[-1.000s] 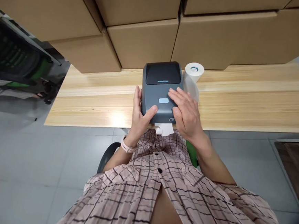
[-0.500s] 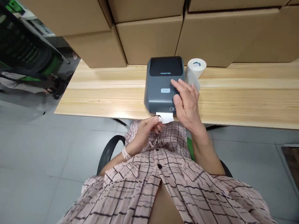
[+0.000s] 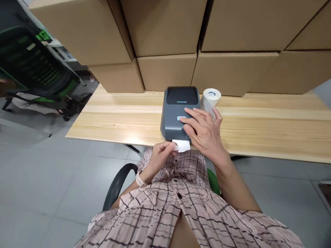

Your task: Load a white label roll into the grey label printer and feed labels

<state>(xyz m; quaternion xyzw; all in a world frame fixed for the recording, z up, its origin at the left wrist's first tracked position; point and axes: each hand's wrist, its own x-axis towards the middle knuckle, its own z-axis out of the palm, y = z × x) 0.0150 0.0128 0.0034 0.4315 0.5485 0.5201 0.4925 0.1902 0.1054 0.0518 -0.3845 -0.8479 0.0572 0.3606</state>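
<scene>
A dark grey label printer (image 3: pixel 171 126) stands near the front edge of the wooden table. From its front slot sticks a white paper label (image 3: pixel 184 146). My left hand (image 3: pixel 162 154) pinches the label's left corner between thumb and fingers, just below the printer. Over the printer's top is my right hand (image 3: pixel 205 131), fingers spread, with a fingertip at the light button (image 3: pixel 181 118); it holds nothing. Behind that hand, at the printer's right, a white label roll (image 3: pixel 212 97) stands upright, its lower part partly hidden.
Large cardboard boxes (image 3: pixel 166 72) are stacked along the back of the table (image 3: pixel 282 129). At the left are a black and green mesh chair (image 3: pixel 35 64) and part of a seated person. The armrest (image 3: pixel 117 185) of my own chair shows beside my left arm.
My right hand has moved left across the printer's top, bringing a fingertip to the button. My left hand keeps its pinch on the label. The camera view has tilted up.
</scene>
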